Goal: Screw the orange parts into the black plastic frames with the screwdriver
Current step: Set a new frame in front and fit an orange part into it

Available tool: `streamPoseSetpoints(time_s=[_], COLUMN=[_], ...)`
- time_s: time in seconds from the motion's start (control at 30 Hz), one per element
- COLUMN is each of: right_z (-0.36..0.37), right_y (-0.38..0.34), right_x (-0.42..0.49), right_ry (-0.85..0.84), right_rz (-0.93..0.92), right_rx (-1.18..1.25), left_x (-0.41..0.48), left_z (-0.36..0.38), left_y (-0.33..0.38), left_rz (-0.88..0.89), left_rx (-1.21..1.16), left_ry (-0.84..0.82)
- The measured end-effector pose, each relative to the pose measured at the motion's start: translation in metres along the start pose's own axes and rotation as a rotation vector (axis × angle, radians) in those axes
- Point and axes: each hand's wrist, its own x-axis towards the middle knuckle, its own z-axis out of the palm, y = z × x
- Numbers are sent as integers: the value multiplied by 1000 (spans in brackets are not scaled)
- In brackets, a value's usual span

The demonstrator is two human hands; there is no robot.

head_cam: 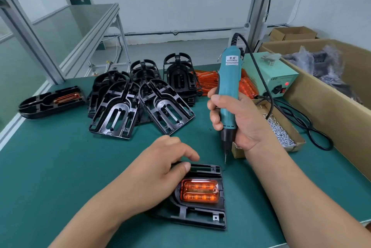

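Right hand [236, 121] wrapped tight round a teal KEENWISE electric screwdriver [228, 79], held near upright. The bit hangs just off the far right corner of the black frame [200, 217] and is not touching it. Left hand [160, 167] lies on the frame's far left corner with the thumb on the rim. Its fingers are loosely bent and grip nothing that shows. The orange part [198, 191] sits in the frame's recess, on the green mat [60, 157] near the front edge.

Risks: the frame is pinned at one corner only, so driver torque could swing it. The bit may then skid and score the orange lens. A tilted driver prob. cross-threads the screw or strips the plastic. The black cord [261, 79] loops over the screw box [281, 133] and could drag it.

Hidden: wrist and forearm cover the frame's left half, incl. any screw holes there. Can't tell if a screw is on the bit, or which screws are already in. Beyond lie the spare frames [140, 99], the orange stack [206, 81] partly behind the driver, and one assembled unit [50, 101] far left.
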Motion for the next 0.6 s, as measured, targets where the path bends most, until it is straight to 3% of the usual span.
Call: streamPoseSetpoints(time_s=[0.23,0.6], right_z=[-2,-4], right_y=[0,-5], right_x=[0,-4], right_ry=[4,2], right_rz=[6,57], right_rx=[0,-34], left_x=[-3,3], left_z=[-5,11], left_y=[-5,-6], left_rz=[-68,-126], left_rx=[26,268], left_ry=[-43,-73])
